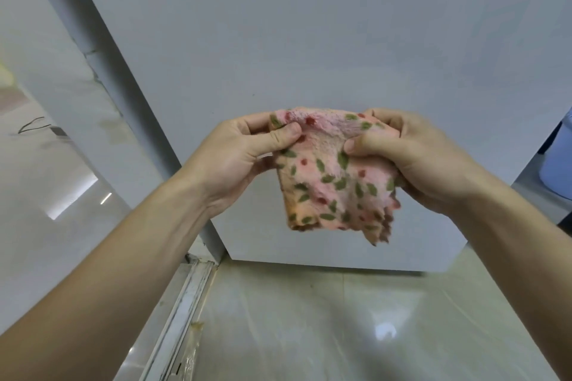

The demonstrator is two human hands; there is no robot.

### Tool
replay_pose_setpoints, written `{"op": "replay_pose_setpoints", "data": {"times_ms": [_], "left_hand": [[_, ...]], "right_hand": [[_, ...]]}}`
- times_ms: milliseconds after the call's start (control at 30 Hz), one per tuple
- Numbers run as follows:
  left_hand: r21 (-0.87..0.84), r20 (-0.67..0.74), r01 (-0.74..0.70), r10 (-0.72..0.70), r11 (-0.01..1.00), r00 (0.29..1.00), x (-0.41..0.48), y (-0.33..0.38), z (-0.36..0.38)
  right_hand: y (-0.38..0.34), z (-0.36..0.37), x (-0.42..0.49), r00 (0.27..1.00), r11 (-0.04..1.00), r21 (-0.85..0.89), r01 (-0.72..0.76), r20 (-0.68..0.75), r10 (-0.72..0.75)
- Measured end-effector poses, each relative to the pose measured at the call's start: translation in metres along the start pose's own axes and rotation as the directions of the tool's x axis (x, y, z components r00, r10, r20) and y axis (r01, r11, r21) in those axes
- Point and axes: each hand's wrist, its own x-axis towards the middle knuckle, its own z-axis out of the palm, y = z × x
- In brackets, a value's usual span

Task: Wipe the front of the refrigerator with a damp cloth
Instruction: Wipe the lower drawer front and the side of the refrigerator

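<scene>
Refrigerator front (309, 40) stands just beyond my hands; left hand (244, 148) and right hand (411, 155) each pinch the cloth (334, 182), hanging between them.

The left forearm (117, 263) and right forearm (513, 226) are bare, sinews ridging the left wrist, and the left grip (244, 148) and right grip (414, 158) end in short, plain thumbnails.

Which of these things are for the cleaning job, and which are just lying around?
For the job: pink leafy cloth, held by the left hand and right hand; white refrigerator front.
Just around: blue container at the right edge; metal floor track; dark wire on the left.
</scene>
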Motion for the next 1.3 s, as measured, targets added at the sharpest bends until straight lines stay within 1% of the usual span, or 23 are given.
{"op": "replay_pose_setpoints", "data": {"times_ms": [67,100,133,200,233,300,333,367,400,433,467,533,567,600,700,767,833,933,1033,1100,1167,1233,1300], "left_hand": [[0.047,-0.112,-0.011,0.016,0.999,0.994,0.003,-0.003,-0.003],[0.075,-0.185,-0.017,0.030,0.997,0.982,0.005,-0.003,-0.006],[0.106,-0.251,-0.032,0.058,0.994,0.966,0.007,-0.004,-0.010],[0.162,-0.342,-0.093,0.144,0.982,0.929,0.009,-0.006,-0.015],[0.187,-0.382,-0.140,0.203,0.972,0.902,0.009,-0.007,-0.016],[0.222,-0.473,-0.245,0.324,0.944,0.819,0.009,-0.008,-0.019],[0.228,-0.520,-0.296,0.373,0.928,0.769,0.010,-0.007,-0.022],[0.235,-0.560,-0.337,0.410,0.912,0.720,0.010,-0.006,-0.026],[0.248,-0.589,-0.367,0.440,0.897,0.678,0.010,-0.006,-0.032],[0.265,-0.605,-0.384,0.463,0.884,0.648,0.010,-0.005,-0.038],[0.283,-0.617,-0.390,0.478,0.876,0.625,0.010,-0.007,-0.044],[0.329,-0.630,-0.384,0.503,0.863,0.591,0.009,-0.010,-0.055],[0.365,-0.631,-0.379,0.526,0.850,0.571,0.009,-0.013,-0.060],[0.417,-0.627,-0.371,0.558,0.830,0.544,0.009,-0.016,-0.065],[0.638,-0.563,-0.322,0.708,0.700,0.426,0.007,-0.025,-0.078],[0.748,-0.480,-0.298,0.794,0.593,0.374,0.007,-0.031,-0.086],[0.791,-0.425,-0.297,0.829,0.535,0.362,0.008,-0.035,-0.093],[0.799,-0.408,-0.310,0.844,0.515,0.350,0.009,-0.037,-0.102],[0.816,-0.384,-0.323,0.868,0.479,0.316,0.009,-0.036,-0.109],[0.843,-0.346,-0.304,0.880,0.444,0.325,0.011,-0.037,-0.115],[0.875,-0.330,-0.239,0.879,0.422,0.344,0.014,-0.038,-0.123],[0.904,-0.327,-0.142,0.867,0.402,0.375,0.016,-0.038,-0.137],[0.921,-0.316,-0.079,0.849,0.382,0.424,0.018,-0.041,-0.151]], "right_hand": [[-0.002,0.002,0.000,0.998,0.994,0.112,-0.016,-0.062,0.023],[-0.005,0.003,-0.002,0.989,0.982,0.188,0.028,-0.145,-0.001],[-0.007,0.004,-0.005,0.967,0.963,0.244,0.112,-0.249,-0.049],[-0.011,0.007,-0.012,0.877,0.929,0.192,0.315,-0.433,-0.208],[-0.013,0.014,-0.014,0.843,0.912,0.142,0.384,-0.457,-0.284],[-0.012,0.033,-0.010,0.845,0.878,0.143,0.457,-0.377,-0.379],[-0.009,0.043,-0.003,0.821,0.867,0.038,0.498,-0.343,-0.456],[-0.003,0.052,0.006,0.758,0.818,-0.177,0.547,-0.311,-0.573],[0.006,0.058,0.017,0.681,0.711,-0.418,0.565,-0.250,-0.689],[0.017,0.062,0.028,0.587,0.534,-0.641,0.552,-0.156,-0.794],[0.029,0.065,0.038,0.500,0.362,-0.786,0.501,-0.078,-0.863],[0.049,0.067,0.054,0.342,0.122,-0.925,0.359,0.009,-0.940],[0.057,0.066,0.060,0.273,0.048,-0.958,0.283,0.032,-0.961],[0.065,0.065,0.064,0.236,0.000,-0.977,0.215,0.052,-0.970],[0.080,0.062,0.066,0.267,-0.105,-0.985,0.134,0.138,-0.954],[0.077,0.058,0.067,0.309,-0.104,-0.982,0.158,0.149,-0.939],[0.066,0.056,0.069,0.300,-0.103,-0.979,0.175,0.153,-0.941],[0.050,0.057,0.077,0.266,-0.116,-0.979,0.170,0.159,-0.951],[0.043,0.070,0.081,0.309,-0.059,-0.990,0.130,0.097,-0.946],[0.034,0.083,0.085,0.356,0.005,-0.995,0.095,0.029,-0.934],[0.016,0.096,0.093,0.363,0.051,-0.998,0.037,-0.034,-0.931],[-0.010,0.114,0.109,0.318,0.074,-0.997,0.019,-0.064,-0.946],[-0.032,0.136,0.126,0.269,0.051,-0.998,0.035,-0.040,-0.962]]}}
